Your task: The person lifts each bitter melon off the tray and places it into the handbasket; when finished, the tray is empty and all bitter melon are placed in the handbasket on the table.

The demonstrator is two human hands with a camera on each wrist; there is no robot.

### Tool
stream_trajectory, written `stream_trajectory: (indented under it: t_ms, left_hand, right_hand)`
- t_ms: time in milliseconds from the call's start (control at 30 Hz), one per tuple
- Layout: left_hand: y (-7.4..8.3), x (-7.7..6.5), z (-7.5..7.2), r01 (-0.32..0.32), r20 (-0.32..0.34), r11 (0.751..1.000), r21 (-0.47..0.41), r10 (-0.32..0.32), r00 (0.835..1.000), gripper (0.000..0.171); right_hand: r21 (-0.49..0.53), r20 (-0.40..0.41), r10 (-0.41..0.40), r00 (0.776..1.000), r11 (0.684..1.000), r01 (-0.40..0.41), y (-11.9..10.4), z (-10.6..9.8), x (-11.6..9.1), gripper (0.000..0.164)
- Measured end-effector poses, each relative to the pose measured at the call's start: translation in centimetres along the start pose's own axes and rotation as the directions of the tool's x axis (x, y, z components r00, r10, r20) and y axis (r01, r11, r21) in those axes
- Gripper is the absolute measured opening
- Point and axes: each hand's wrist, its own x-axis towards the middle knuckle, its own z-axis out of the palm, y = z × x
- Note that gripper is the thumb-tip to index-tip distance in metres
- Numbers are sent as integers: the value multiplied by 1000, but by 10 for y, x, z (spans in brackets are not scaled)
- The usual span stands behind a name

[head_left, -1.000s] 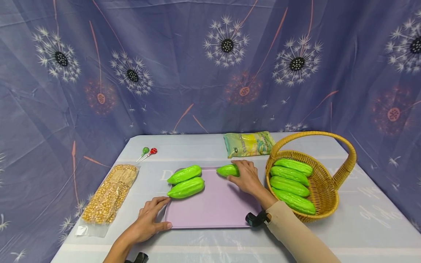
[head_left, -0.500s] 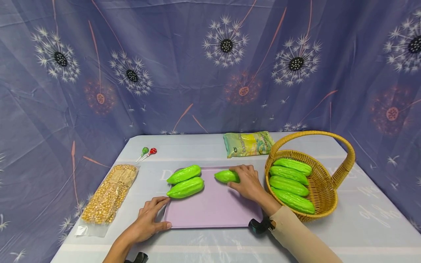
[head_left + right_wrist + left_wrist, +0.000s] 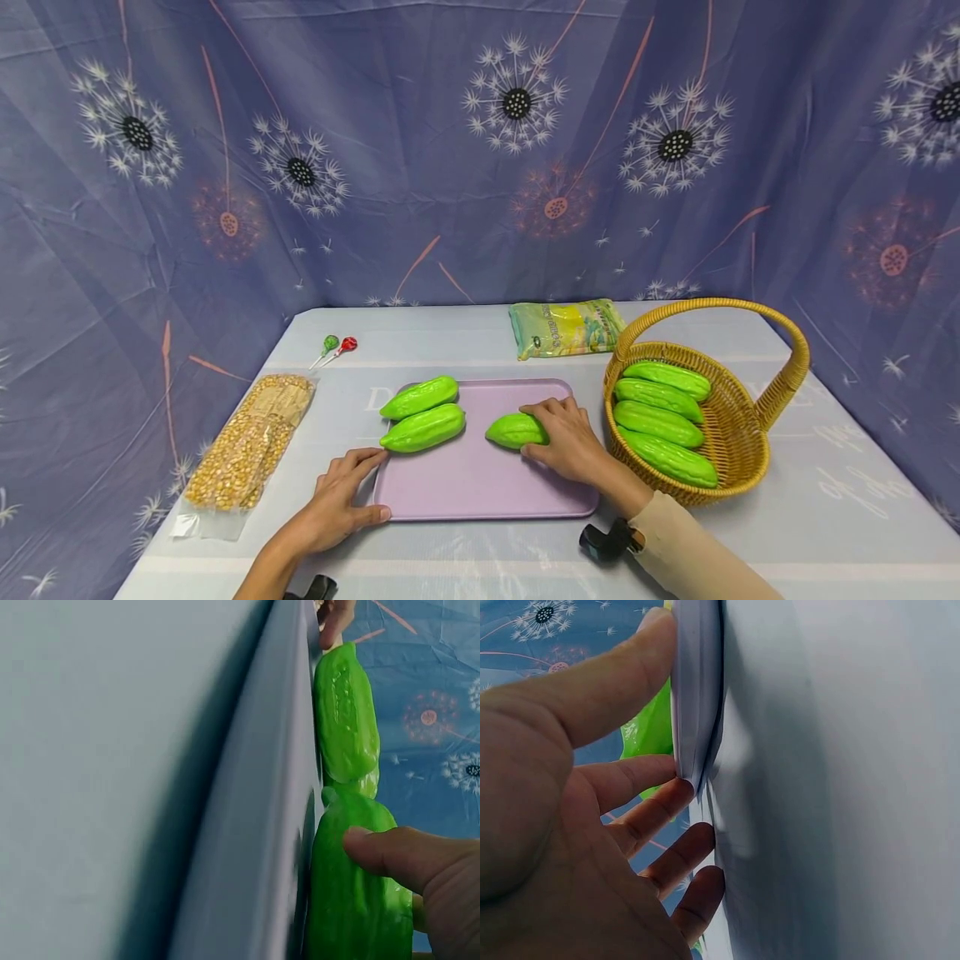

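My right hand (image 3: 564,437) grips a bright green bitter melon (image 3: 516,431) over the right half of the lilac tray (image 3: 465,492). In the right wrist view the thumb presses along this bitter melon (image 3: 360,892); the other fingers are mostly hidden behind it. Whether it touches the tray is hard to tell. Two more bitter melons, a rear one (image 3: 420,397) and a front one (image 3: 424,428), lie side by side at the tray's left. With fairly straight, spread fingers, my left hand (image 3: 339,500) touches the tray's near left corner, thumb on the front edge.
Right of the tray stands a wicker basket (image 3: 738,467) with a tall handle, holding several bitter melons (image 3: 660,425). A bag of corn kernels (image 3: 251,442) lies at left. Two lollipops (image 3: 349,344) and a green-yellow packet (image 3: 567,327) lie farther back, before a purple dandelion curtain (image 3: 420,125).
My right hand has brought its bitter melon from the tray's back edge toward me, to about the tray's middle depth. The left hand has stayed at the corner.
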Motion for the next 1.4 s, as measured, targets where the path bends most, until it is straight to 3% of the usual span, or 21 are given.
stream_trajectory:
  t_ms: [233, 533, 867, 1400]
  left_hand:
    - [0, 0, 0, 3, 1, 1000, -2, -3, 1000, 75]
    - [-1, 0, 1, -5, -6, 1000, 3, 5, 1000, 74]
    - [-1, 0, 1, 2, -3, 1000, -2, -2, 1000, 74]
    - [-3, 1, 2, 0, -7, 1000, 15, 0, 1000, 75]
  right_hand:
    - [-21, 30, -35, 999, 999, 36, -1, -3, -9, 63]
    - [12, 0, -134, 991, 991, 134, 3, -3, -19, 75]
    - [71, -45, -153, 987, 985, 156, 9, -6, -28, 55]
    - [-68, -53, -212, 976, 976, 208, 19, -6, -39, 69]
